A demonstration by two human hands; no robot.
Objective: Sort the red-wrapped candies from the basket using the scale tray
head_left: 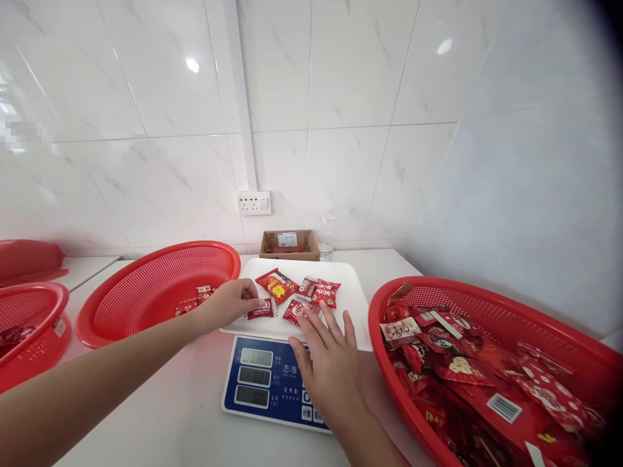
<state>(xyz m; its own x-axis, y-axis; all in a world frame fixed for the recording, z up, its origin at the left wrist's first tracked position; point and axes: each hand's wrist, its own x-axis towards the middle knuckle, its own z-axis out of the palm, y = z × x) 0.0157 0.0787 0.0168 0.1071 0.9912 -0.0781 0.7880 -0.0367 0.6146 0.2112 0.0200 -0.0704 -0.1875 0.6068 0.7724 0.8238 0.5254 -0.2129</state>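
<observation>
The packets point(277, 285) look like crinkled, shiny plastic film, the tray point(357, 305) like smooth, faintly glossy plastic. The red baskets point(374, 318) are shiny, stiff-looking plastic, two of them finely perforated. The box point(289, 257) is matt cardboard, the bottle point(325, 237) clear, smooth plastic, and the wall tiles point(350, 65) polished and glossy.

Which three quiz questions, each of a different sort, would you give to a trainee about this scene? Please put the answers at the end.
1. Where are the fingertips of the left hand?
A) at the wall socket
B) at a small packet on the white tray
C) in the cardboard box

2. True or false: the basket on the far right holds fewer packets than the one just left of the tray.

3. How many display windows show on the blue scale panel, which the right hand partly covers?

Key: 1. B. 2. False; the right basket holds a heap, the left one shows only a few. 3. Three.
</observation>
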